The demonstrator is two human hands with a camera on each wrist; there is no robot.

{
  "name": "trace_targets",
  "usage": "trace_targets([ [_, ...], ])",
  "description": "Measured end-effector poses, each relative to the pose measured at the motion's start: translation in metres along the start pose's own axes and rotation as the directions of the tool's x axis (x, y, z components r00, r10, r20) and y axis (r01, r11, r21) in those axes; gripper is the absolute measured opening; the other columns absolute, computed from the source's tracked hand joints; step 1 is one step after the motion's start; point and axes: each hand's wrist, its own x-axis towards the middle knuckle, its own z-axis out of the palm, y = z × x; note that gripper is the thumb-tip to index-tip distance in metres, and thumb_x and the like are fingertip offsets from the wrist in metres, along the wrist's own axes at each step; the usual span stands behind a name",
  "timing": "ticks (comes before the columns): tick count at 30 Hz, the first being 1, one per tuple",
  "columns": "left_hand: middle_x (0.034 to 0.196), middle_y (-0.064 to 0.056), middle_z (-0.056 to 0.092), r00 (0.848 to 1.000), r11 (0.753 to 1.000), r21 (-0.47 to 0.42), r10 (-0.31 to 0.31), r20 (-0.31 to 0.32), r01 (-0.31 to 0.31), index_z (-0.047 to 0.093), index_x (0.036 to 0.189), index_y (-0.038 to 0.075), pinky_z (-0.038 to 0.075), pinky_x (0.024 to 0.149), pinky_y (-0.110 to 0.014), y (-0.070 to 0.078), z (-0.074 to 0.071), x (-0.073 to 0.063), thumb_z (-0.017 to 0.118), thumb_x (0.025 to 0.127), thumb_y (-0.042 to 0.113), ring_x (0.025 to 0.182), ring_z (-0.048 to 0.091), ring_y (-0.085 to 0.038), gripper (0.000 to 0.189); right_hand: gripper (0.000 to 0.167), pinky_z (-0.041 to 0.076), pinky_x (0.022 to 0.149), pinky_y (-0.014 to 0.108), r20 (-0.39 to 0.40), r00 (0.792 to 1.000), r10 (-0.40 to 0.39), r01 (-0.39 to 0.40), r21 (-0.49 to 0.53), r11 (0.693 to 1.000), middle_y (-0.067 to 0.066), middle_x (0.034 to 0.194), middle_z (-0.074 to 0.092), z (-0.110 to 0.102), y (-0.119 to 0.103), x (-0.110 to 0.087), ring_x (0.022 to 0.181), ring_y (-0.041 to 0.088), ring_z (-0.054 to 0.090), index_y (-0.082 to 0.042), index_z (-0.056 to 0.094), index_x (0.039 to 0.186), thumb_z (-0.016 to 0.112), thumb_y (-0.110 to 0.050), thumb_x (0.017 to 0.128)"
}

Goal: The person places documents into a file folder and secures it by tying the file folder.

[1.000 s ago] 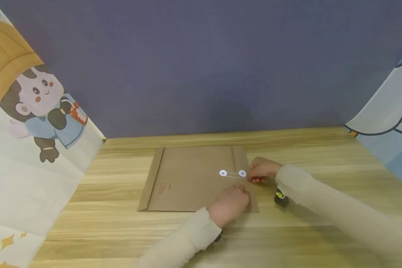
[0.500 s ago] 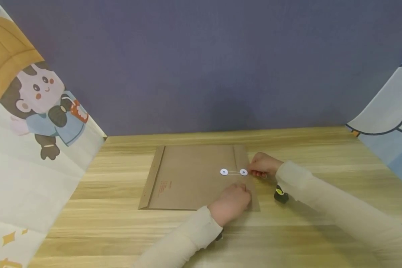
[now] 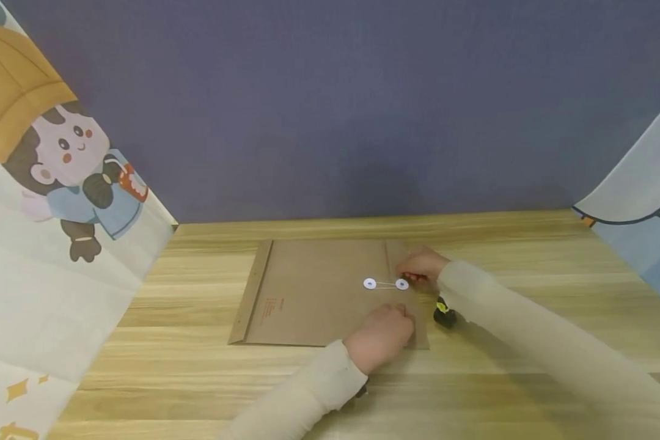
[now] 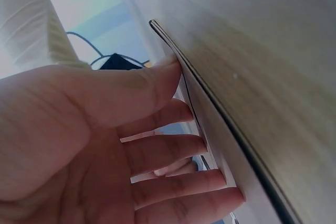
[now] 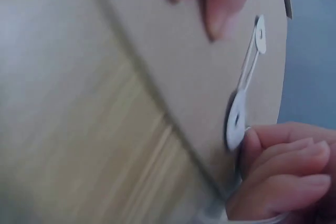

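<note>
A brown kraft document envelope [image 3: 319, 287] lies flat on the table. Two white button discs, one nearer the middle [image 3: 370, 283] and one by the right edge [image 3: 401, 284], have white string [image 5: 248, 66] running between them. My right hand [image 3: 422, 264] is at the right-hand disc, its thumb and forefinger pinching the string close to it; the fingertips partly hide the pinch. With extended fingers, my left hand [image 3: 382, 336] rests on the envelope's lower right part. In the left wrist view its thumb and fingertips [image 4: 178, 145] touch the envelope's surface.
The envelope sits on a wood-grain table [image 3: 170, 366]. A dark blue-grey panel [image 3: 330, 110] rises behind it, and a cartoon-printed sheet [image 3: 60, 201] stands on the left. A black wrist device [image 3: 444, 315] hangs under the right sleeve.
My right hand has shifted left, from beside the envelope's right edge to over it, next to the disc. The left hand stays in place on the envelope.
</note>
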Motion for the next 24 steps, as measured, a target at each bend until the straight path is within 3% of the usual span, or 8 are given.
trace_targets([
  [3,0.084,0.002,0.058,1.0,1.0,0.015,0.012,-0.016,-0.012,0.067,0.103,0.014,0.044,0.063,-0.021,0.0,0.001,0.0,0.06,0.088,0.012,0.07,0.054,-0.01,0.017,0.026,0.029,0.038,0.016,-0.023,0.996,-0.083,0.08,-0.126,0.989,-0.007,0.04,0.039,0.005,-0.006,0.005,0.035,0.003,0.034,-0.013,0.047,0.048,0.057,-0.005,0.07],
  [6,0.086,0.002,0.059,1.0,1.0,0.022,0.011,-0.026,-0.011,0.067,0.106,0.014,0.045,0.064,-0.021,0.001,0.001,0.001,0.06,0.087,0.012,0.072,0.055,-0.01,0.02,0.023,0.03,0.037,0.017,-0.053,0.981,-0.187,0.166,-0.277,0.946,-0.007,0.039,0.04,0.009,-0.014,0.006,0.034,0.004,0.036,-0.013,0.045,0.049,0.055,-0.002,0.068],
  [9,0.089,0.003,0.061,1.0,0.999,0.032,0.002,-0.016,-0.001,0.067,0.107,0.016,0.045,0.068,-0.019,0.001,0.0,0.002,0.061,0.087,0.013,0.076,0.056,-0.009,0.021,0.019,0.033,0.041,0.019,-0.06,0.962,-0.267,0.224,-0.384,0.896,-0.005,0.042,0.045,0.015,-0.025,0.006,0.038,0.007,0.04,-0.011,0.046,0.055,0.055,-0.001,0.068],
  [12,0.089,0.005,0.062,1.0,0.999,0.038,0.001,-0.003,-0.001,0.069,0.099,0.019,0.044,0.07,-0.018,0.001,0.001,0.004,0.061,0.086,0.013,0.078,0.056,-0.008,0.016,0.021,0.033,0.043,0.019,-0.042,0.95,-0.31,0.254,-0.472,0.844,-0.005,0.044,0.049,0.023,-0.036,0.007,0.041,0.008,0.042,-0.01,0.05,0.055,0.059,-0.002,0.072],
  [16,0.081,0.009,0.064,1.0,0.997,0.07,0.03,-0.002,-0.029,0.07,0.079,0.023,0.042,0.07,-0.018,0.0,0.001,0.004,0.062,0.086,0.016,0.074,0.056,-0.005,0.012,0.036,0.024,0.041,0.02,-0.048,0.919,-0.392,0.281,-0.617,0.735,-0.01,0.042,0.04,0.033,-0.045,0.011,0.041,0.007,0.035,-0.017,0.043,0.046,0.063,-0.008,0.074],
  [20,0.071,0.011,0.064,0.999,0.994,0.094,0.048,-0.011,-0.047,0.068,0.07,0.023,0.041,0.068,-0.018,-0.001,0.001,0.003,0.063,0.086,0.019,0.065,0.055,-0.003,0.018,0.041,0.021,0.044,0.02,0.009,0.873,-0.487,0.381,-0.635,0.672,-0.009,0.048,0.029,0.043,-0.05,0.016,0.046,0.006,0.028,-0.018,0.035,0.05,0.062,-0.007,0.078],
  [24,0.068,0.01,0.064,1.0,0.998,0.054,0.03,0.008,-0.03,0.067,0.069,0.022,0.043,0.062,-0.016,-0.002,0.001,0.003,0.063,0.086,0.017,0.06,0.052,-0.002,0.018,0.031,0.031,0.049,0.019,0.114,0.832,-0.543,0.498,-0.586,0.639,-0.008,0.052,0.041,0.05,-0.054,0.018,0.049,0.006,0.036,-0.013,0.05,0.056,0.064,-0.005,0.082],
])
